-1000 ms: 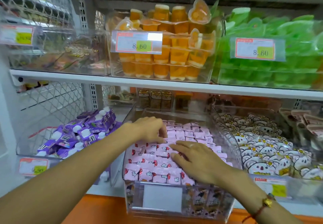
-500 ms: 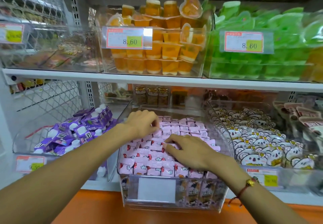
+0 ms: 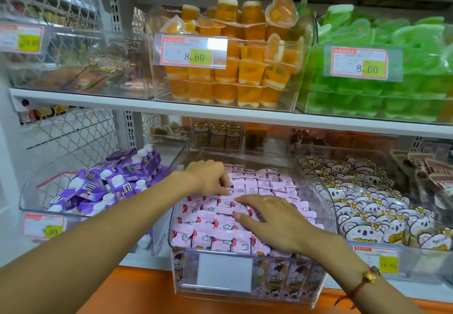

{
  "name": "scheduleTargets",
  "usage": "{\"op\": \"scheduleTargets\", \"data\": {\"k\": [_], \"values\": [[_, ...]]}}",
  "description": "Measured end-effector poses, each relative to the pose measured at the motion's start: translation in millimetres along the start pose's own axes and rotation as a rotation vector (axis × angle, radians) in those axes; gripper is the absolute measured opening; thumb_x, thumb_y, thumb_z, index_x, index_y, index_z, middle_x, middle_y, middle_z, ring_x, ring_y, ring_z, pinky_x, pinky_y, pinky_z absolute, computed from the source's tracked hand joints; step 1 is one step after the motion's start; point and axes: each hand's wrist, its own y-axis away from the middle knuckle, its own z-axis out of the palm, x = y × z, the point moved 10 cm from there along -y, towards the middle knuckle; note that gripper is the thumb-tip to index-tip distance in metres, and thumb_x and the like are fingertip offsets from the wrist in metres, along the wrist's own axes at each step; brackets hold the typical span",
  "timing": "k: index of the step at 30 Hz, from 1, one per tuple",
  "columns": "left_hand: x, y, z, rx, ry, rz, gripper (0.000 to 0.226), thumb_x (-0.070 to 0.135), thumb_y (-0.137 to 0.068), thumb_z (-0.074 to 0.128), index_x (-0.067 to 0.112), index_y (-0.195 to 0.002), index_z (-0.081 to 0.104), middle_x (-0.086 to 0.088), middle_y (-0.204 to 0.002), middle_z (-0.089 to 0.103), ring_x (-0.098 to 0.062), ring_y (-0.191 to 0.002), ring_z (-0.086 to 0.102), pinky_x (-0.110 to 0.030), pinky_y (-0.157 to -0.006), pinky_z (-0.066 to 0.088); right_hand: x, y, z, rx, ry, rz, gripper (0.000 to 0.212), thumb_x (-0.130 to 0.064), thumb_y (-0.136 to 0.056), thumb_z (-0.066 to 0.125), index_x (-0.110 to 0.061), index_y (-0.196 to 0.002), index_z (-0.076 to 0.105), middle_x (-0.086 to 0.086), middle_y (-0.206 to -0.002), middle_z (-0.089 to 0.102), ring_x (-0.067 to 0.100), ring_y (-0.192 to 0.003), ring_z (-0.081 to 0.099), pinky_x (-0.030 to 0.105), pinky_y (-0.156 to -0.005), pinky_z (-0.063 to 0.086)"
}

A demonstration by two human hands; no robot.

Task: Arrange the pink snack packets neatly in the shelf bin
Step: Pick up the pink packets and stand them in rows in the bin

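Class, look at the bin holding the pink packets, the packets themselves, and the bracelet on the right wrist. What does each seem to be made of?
Bin: clear hard plastic, glossy; the goods show through its walls. Pink packets: thin printed plastic film, probably, with crimped ends and a slight sheen. Bracelet: red cord with a gold-coloured bead, perhaps metal; too small to tell.

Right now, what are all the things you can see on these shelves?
pink snack packets: many, pink, in rows in the middle clear bin on the lower shelf
purple packs: a heap, purple with white caps, bin to the left
bear packets: many, white, bin to the right
orange jelly cups: many, orange, upper shelf, middle bin
green jelly cups: many, green, upper right bin
price tags: several, red-edged with yellow patches, on bin fronts
left hand: fingers curled on the pink snack packets
right hand: flat on them, red bracelet at wrist
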Motion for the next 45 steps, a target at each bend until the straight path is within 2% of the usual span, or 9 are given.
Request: {"op": "scheduleTargets", "data": {"k": [7,11,17,21,25,28,32,37,45], "values": [[-7.2,5.5,-23.9,0.136,0.111,-0.019,0.022,0.037,-0.090,0.060,0.029,-0.107,0.071,0.012,-0.114,0.067,-0.007,-0.087,0.056,-0.028,-0.071,0.044,0.6,-4.0,6.9,-0.045,0.063,-0.002,0.057,-0.060,-0.094,0.027,-0.034,-0.145,0.030,-0.013,-0.151,0.032,0.016,-0.134,0.034,0.038,-0.111,0.024],[-8.8,13.7,-56.0,0.360,0.308,-0.026,0.022,0.032,-0.093,0.057,0.021,-0.109,0.067,0.006,-0.112,0.067,-0.004,-0.083,0.057,-0.018,-0.066,0.042,2.8,-4.4,8.4,-0.051,0.060,0.002,0.057,-0.061,-0.094,0.026,-0.035,-0.144,0.032,-0.013,-0.151,0.031,0.017,-0.134,0.033,0.037,-0.112,0.023],[-29.2,56.1,-77.5,0.743,0.816,-0.135,0.016,0.022,-0.096,0.052,0.011,-0.106,0.055,-0.006,-0.110,0.066,-0.012,-0.097,0.062,-0.030,-0.083,0.053,2.3,-3.2,7.9,-0.036,0.031,0.004,0.054,-0.059,-0.095,0.024,-0.036,-0.144,0.030,-0.011,-0.152,0.033,0.016,-0.136,0.033,0.035,-0.113,0.022],[-36.5,94.9,-66.1,0.916,1.315,-0.206,0.015,0.016,-0.096,0.052,0.008,-0.108,0.054,-0.003,-0.097,0.066,-0.001,-0.082,0.064,-0.013,-0.068,0.054,-0.9,3.6,-28.9,0.207,-0.271,0.017,0.038,-0.034,-0.101,0.033,-0.018,-0.128,0.054,0.001,-0.100,0.064,0.021,-0.096,0.060,0.033,-0.088,0.047],[-31.1,119.1,-43.8,0.920,1.536,-0.281,0.025,0.020,-0.096,0.052,0.004,-0.115,0.054,-0.007,-0.103,0.067,-0.012,-0.092,0.068,-0.017,-0.075,0.056,-6.3,20.6,-79.0,0.587,-0.489,0.007,0.038,-0.044,-0.094,0.045,-0.031,-0.129,0.047,-0.016,-0.126,0.052,0.003,-0.118,0.047,0.016,-0.091,0.037],[-22.1,125.5,-29.6,0.860,1.631,-0.308,0.030,0.027,-0.095,0.053,0.005,-0.114,0.057,-0.005,-0.101,0.068,-0.010,-0.094,0.067,-0.017,-0.071,0.057,-48.1,25.5,-79.7,0.506,-0.429,-0.179,0.055,-0.053,-0.082,0.060,-0.039,-0.132,0.040,-0.021,-0.130,0.045,-0.003,-0.120,0.041,0.015,-0.092,0.036],[-6.0,124.5,-17.3,0.706,1.737,-0.293,0.036,0.036,-0.094,0.051,0.005,-0.109,0.062,-0.002,-0.104,0.070,-0.006,-0.091,0.069,-0.019,-0.070,0.057,-58.8,31.3,-83.7,0.569,-0.340,-0.252,0.041,-0.021,-0.082,0.072,-0.026,-0.120,0.057,-0.014,-0.115,0.062,0.005,-0.106,0.057,0.025,-0.085,0.048],[8.5,123.8,-19.0,0.588,1.545,-0.216,0.039,0.037,-0.090,0.056,0.027,-0.127,0.050,0.011,-0.116,0.063,0.001,-0.094,0.067,-0.021,-0.076,0.057,-17.0,16.0,-38.6,0.143,-1.368,0.214,0.024,-0.033,-0.090,0.058,-0.014,-0.099,0.069,0.004,-0.082,0.074,0.007,-0.066,0.066,0.016,-0.057,0.051],[9.7,126.9,-25.3,0.592,1.509,-0.149,0.034,0.029,-0.084,0.065,0.038,-0.114,0.052,0.012,-0.113,0.062,-0.002,-0.093,0.067,-0.014,-0.069,0.055,-27.8,20.2,-20.4,-0.104,-1.581,0.253,0.032,-0.042,-0.080,0.062,-0.013,-0.092,0.068,0.010,-0.076,0.067,0.015,-0.057,0.059,0.020,-0.053,0.053]]}}
